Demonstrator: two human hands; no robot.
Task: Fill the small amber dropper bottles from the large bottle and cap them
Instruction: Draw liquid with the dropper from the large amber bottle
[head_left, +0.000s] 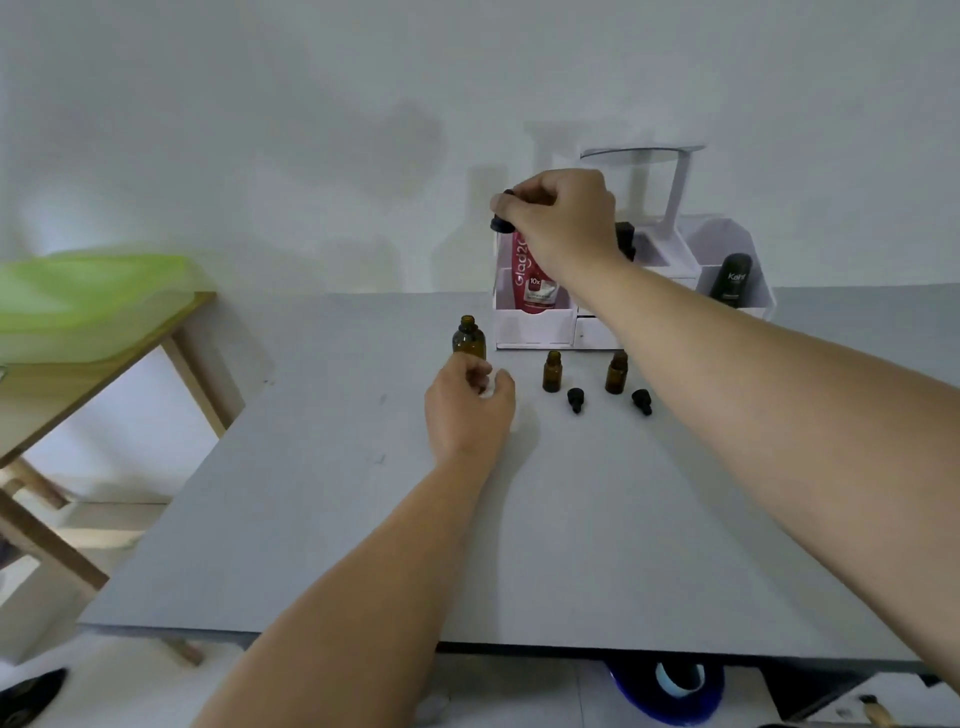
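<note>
A large amber bottle (469, 336) stands uncapped on the grey table (363, 519). My left hand (467, 410) sits just in front of its base with fingers curled; I cannot tell whether it grips the bottle. High above the bottle, my right hand (558, 218) pinches a black dropper cap (501, 223). To the right stand two small amber bottles (552, 371) (616, 373), both open. In front of each lies a black dropper cap (574, 400) (642, 401).
A white desk organiser (535, 327) at the back holds a red tube (532, 280) and a dark bottle (732, 278). A wooden side table (182, 332) with a green cover (93, 301) stands to the left. A blue object (665, 691) lies below the table's front edge.
</note>
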